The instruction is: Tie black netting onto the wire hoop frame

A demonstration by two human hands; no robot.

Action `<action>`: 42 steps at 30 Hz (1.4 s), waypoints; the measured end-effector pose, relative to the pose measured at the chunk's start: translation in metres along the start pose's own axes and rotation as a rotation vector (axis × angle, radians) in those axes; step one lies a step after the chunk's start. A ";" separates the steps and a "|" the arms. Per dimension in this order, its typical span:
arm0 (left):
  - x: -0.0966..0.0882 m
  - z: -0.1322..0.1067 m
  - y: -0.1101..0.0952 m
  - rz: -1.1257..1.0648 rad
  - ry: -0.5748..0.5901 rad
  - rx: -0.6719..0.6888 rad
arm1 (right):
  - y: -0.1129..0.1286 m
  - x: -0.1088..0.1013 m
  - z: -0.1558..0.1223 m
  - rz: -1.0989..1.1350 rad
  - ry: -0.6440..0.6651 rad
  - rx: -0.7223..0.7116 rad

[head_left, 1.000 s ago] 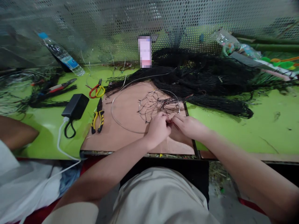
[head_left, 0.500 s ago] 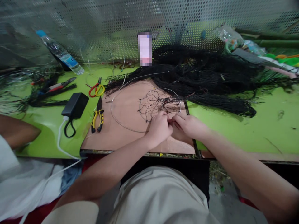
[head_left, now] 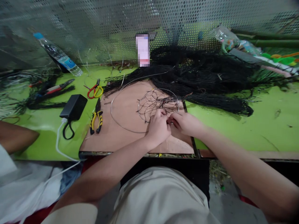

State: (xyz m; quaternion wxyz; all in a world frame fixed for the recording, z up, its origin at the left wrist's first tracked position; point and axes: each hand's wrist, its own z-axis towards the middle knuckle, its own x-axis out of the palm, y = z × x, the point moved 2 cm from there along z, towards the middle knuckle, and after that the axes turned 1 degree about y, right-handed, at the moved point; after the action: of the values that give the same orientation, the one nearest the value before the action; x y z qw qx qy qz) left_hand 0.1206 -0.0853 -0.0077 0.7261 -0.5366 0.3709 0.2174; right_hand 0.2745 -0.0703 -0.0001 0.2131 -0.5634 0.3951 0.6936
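Both my hands meet over the brown board [head_left: 130,140], fingertips pinched close together. My left hand [head_left: 160,126] is closed at the near edge of a wire hoop [head_left: 138,110]; the hoop seems to pass into its fingers. Black netting [head_left: 151,102] with knotted mesh lies inside the hoop and runs under my fingers. My right hand [head_left: 185,123] is closed just to the right, almost touching the left; what its fingertips pinch is too small to make out. A long loose wire end [head_left: 112,113] curves from the hands out to the left and back over the dark net pile.
A heap of black net [head_left: 203,74] lies behind the board. To the left are yellow-black pliers [head_left: 96,121], red-yellow scissors [head_left: 95,91], a black power bank [head_left: 74,106] and a water bottle [head_left: 59,56]. A phone [head_left: 143,49] leans against the perforated screen. Another person's arm [head_left: 17,137] rests at far left.
The view has shifted slightly. My right hand's fingers have turned and lifted a little at the hoop's near edge; my left hand has stayed nearly in place.
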 end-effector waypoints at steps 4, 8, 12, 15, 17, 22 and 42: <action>0.000 -0.001 0.000 -0.017 -0.020 -0.001 | -0.004 0.000 0.003 0.079 -0.017 -0.008; 0.000 0.000 -0.001 -0.017 -0.013 0.009 | -0.009 0.000 0.007 0.134 -0.022 -0.012; -0.002 -0.001 -0.001 -0.023 -0.004 0.026 | -0.010 -0.003 0.011 0.141 0.035 -0.010; -0.002 -0.002 0.000 -0.035 -0.008 0.040 | -0.012 -0.004 0.012 0.145 0.063 -0.005; -0.002 -0.002 0.000 -0.041 -0.012 0.049 | -0.013 -0.003 0.013 0.136 0.060 -0.005; -0.002 -0.003 0.002 -0.055 -0.015 0.064 | -0.014 0.000 0.013 0.131 0.053 -0.005; -0.002 -0.006 0.004 0.048 0.042 0.125 | -0.010 -0.008 0.018 0.174 0.149 0.016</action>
State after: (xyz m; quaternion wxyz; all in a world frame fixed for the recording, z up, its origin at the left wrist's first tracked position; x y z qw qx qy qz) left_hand 0.1147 -0.0894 -0.0089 0.7448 -0.4857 0.4116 0.2000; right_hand 0.2728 -0.0487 0.0057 0.1267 -0.5754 0.4628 0.6623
